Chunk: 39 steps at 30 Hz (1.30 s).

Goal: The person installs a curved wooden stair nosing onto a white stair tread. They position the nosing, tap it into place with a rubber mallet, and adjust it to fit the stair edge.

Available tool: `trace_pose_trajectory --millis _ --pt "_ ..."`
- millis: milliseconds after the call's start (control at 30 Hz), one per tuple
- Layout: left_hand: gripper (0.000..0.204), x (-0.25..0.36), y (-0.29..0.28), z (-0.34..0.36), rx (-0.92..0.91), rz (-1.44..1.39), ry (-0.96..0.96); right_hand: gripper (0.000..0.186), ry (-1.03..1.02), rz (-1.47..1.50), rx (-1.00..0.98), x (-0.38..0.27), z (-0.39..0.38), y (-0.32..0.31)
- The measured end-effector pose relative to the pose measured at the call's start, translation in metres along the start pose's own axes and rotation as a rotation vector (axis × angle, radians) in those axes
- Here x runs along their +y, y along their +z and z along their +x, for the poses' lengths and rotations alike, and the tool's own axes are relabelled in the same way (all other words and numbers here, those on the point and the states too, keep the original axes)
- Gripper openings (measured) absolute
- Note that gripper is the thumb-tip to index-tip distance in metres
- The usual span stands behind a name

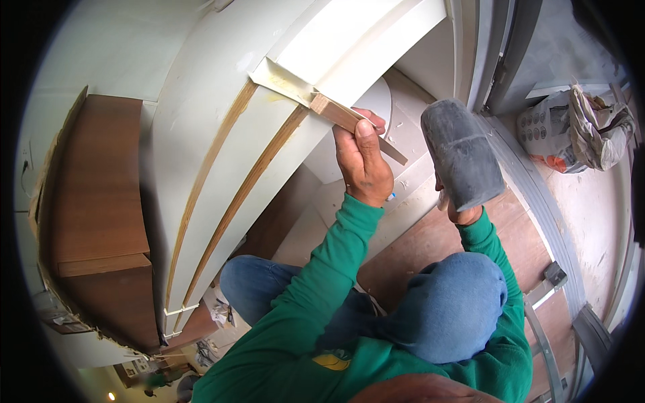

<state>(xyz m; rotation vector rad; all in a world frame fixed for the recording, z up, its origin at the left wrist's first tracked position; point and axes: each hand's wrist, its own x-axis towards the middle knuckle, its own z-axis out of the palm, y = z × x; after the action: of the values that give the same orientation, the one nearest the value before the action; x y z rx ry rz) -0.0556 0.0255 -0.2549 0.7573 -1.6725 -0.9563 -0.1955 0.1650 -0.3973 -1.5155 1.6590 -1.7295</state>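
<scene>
My left hand (365,158) is closed around a short wooden block (334,112). The block's end meets a thin pale strip (287,86) that lies across the edge of a long white frame (225,201). Two bare-wood bands (252,178) run along this frame. In my right hand (465,214) is a rubber mallet with a dark grey head (463,153), raised to the right of the block and apart from it. The head covers most of the handle and part of my fingers.
Brown wood-grain boards (107,181) stand at the left. A crumpled bag (583,127) sits on the floor at the right, past a grey metal track (537,208). A metal tool or bracket (545,295) lies by my right knee. People show small at the lower left.
</scene>
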Motion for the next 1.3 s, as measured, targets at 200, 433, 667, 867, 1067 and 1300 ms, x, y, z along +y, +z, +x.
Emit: trace_pose_trajectory --millis 200,433,667,867,1067,1300 --pt "0.042 -0.004 -0.008 0.002 -0.036 0.004 0.014 0.028 0.193 -0.111 0.248 -0.052 0.053 -0.009" --pt "0.045 -0.004 -0.005 0.004 -0.023 -0.071 0.020 0.039 0.494 -0.659 -0.104 0.034 -0.008 -0.005" --pt "0.047 0.006 -0.005 -0.003 0.059 -0.079 -0.051 0.020 0.101 -0.336 0.162 -0.050 0.073 0.000" --pt "0.039 0.008 -0.007 -0.002 0.015 -0.183 -0.103 0.015 -0.203 0.168 0.021 -0.133 0.163 0.021" --pt "0.042 0.013 -0.018 -0.001 -0.057 -0.172 -0.053 0.017 -0.380 0.023 -0.034 -0.136 0.165 0.022" --pt "0.050 0.008 -0.025 -0.005 -0.120 0.059 0.034 0.016 -0.445 -0.202 0.061 -0.146 0.161 0.026"
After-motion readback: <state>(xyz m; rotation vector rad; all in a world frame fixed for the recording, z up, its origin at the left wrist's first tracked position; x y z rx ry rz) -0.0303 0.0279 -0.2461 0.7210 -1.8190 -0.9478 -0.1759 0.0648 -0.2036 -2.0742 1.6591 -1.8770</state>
